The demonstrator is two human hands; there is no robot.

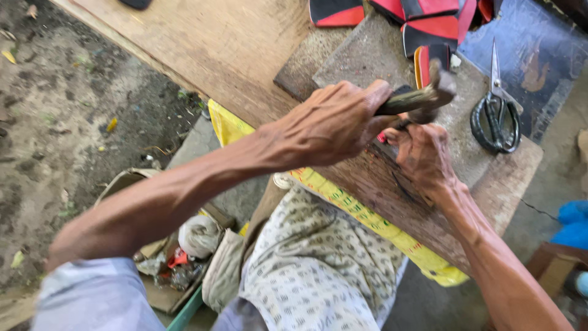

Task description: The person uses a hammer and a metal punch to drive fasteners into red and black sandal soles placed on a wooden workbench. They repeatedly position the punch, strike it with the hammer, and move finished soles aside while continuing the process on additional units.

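Head view: the hammer [422, 98] hangs mid-strike over the stone slab [367, 58], your left hand [334, 122] closed on its handle; your right hand [422, 153] pins something small beneath, fingers curled. Next blow needs careful aim.

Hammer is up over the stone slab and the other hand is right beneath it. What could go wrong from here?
1. The right hand sits directly under the hammer that the left hand grips; a slightly off stroke could hit its fingers.
2. The scissors lie loose on the stone slab near the striking spot; blows might jolt them toward the edge.
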